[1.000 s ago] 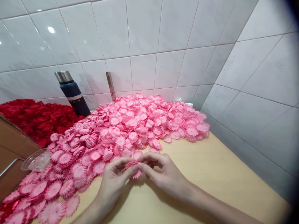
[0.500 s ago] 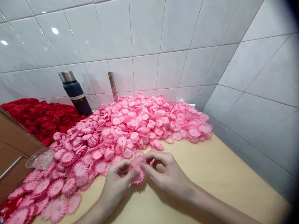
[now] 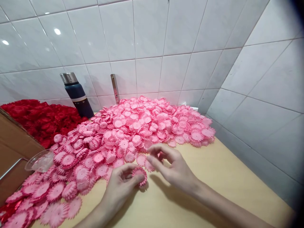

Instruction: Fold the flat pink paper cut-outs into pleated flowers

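Hands meet low at the centre of a pale wooden bench [image 3: 213,177] set in a white-tiled corner. The left hand [image 3: 120,186] pinches a small stack of pink pleated flower discs [image 3: 140,174] between thumb and fingers, resting just above the bench surface. The right hand [image 3: 174,166] hovers just beside it, fingers loosely spread and gripping nothing, at the near edge of a big pink flower pile [image 3: 133,133]. Bare bench lies open to the right and front of the hands, up to the tiled side wall. A red flower heap [image 3: 35,118] sits far left (behind a brown cardboard box [image 3: 11,152]). A dark blue flask [image 3: 77,95] with a steel cap stands upright against the back wall, between the two heaps. A clear plastic cup [image 3: 39,161] lies tipped at the pink pile's left edge; its contents cannot be made out.
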A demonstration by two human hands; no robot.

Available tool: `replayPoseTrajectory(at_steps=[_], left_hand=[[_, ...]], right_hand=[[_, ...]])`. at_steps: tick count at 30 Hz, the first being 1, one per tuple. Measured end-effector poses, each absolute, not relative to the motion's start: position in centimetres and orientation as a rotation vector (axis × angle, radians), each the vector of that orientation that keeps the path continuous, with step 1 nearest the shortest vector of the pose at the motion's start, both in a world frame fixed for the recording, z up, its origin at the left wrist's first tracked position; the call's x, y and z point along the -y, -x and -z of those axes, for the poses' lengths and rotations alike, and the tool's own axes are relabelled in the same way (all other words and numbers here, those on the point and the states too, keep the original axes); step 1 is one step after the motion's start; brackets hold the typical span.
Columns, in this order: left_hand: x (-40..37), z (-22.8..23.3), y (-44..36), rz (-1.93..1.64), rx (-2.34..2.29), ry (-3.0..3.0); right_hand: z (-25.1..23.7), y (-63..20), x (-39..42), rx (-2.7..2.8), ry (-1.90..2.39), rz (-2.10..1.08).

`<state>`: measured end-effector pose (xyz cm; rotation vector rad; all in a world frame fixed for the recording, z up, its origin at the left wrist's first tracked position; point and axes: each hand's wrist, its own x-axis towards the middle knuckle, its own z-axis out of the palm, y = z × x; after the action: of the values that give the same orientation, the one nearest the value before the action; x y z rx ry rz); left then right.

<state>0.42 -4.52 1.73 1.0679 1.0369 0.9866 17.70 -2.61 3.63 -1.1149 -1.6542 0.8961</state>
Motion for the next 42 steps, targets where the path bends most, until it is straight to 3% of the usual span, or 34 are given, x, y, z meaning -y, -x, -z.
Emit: replayPoseTrajectory(at_steps=[5, 17, 25, 33, 42], left_hand=[[4.4, -1.4, 0.1, -0.932, -1.046, -1.183], [4.3, -1.5, -0.1, -0.897, -1.010, -1.172], [4.9, -1.9, -0.9, -0.928, -1.089, -1.065], [4.8, -1.8, -0.4, -0.869, -1.102, -1.237], [4.6, -1.6, -0.2, -0.883, -1.070, -1.249]], right_hand=[[-3.8, -17.1, 3.6, 1.917, 0.962, -0.936], [-3.5, -16.7, 3.3, 1.785, 1.055, -1.052], [-3.1, -18.2, 1.4, 1.263, 1.284, -0.929], [-3.7, -17.8, 2.9, 1.840, 0.997, -0.867], [-3.7, -17.3, 3.3, 1.964, 0.952, -0.943]])
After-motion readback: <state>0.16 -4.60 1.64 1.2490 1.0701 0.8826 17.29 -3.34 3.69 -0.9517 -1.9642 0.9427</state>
